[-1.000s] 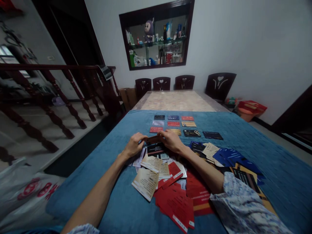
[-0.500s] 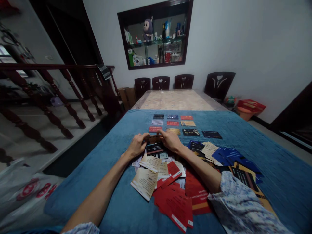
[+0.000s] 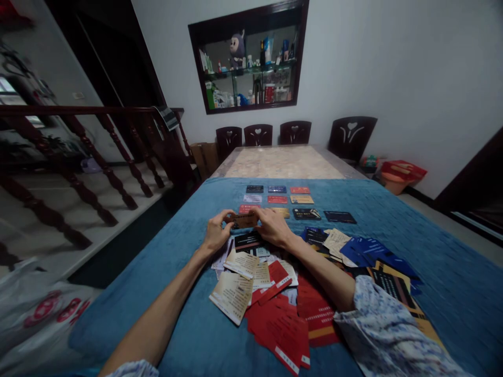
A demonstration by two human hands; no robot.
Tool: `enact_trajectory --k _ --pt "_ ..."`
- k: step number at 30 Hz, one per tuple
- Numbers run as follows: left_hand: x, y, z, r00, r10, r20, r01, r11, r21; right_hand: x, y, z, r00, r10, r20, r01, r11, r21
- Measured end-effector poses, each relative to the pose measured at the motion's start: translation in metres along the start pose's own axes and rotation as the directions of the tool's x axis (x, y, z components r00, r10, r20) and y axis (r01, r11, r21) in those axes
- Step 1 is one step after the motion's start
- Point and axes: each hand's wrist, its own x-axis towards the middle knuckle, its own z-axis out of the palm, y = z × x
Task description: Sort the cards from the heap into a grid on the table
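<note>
Between my two hands a small gold-brown card point(image 3: 244, 221) is held up on edge, its face tilted toward me. My left hand point(image 3: 217, 230) pinches its left end between thumb and fingers. At its right end, my right hand point(image 3: 273, 226) grips it the same way. Just below lies a black card point(image 3: 248, 240), partly over other cards. Cream cards point(image 3: 232, 296) and red cards point(image 3: 281, 327) are spread in a loose heap between my forearms. Beyond my hands, several cards lie in rows, among them a black card with a pale corner point(image 3: 306, 213).
Blue cards point(image 3: 367, 251) fan out right of my right forearm, beside a beige card point(image 3: 337, 242). A blue cloth point(image 3: 176, 230) covers the near table. Chairs point(image 3: 258, 135) stand at the far end, a railing point(image 3: 94, 110) and plastic bags point(image 3: 43, 314) to the left.
The gold-brown card has been tipped up, so more of its face shows. My left hand has shifted slightly left and its thumb is now visible at the card.
</note>
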Motion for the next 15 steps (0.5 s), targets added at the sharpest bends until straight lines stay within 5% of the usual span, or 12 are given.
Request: enact_trajectory --k 10,15 --pt "-0.0005 0.0025 0.0017 1.0 0.006 -0.005 -0.006 1.0 -0.009 0.0006 -0.0009 -0.0023 1.0 -0.007 0.013 0.007 0.999 -0.044" --pt "-0.0016 -0.0029 0.0009 0.991 0.131 0.027 -0.133 0.986 0.1 0.0007 -0.0019 -0.0051 1.0 0.001 0.01 -0.001 0.998 -0.062"
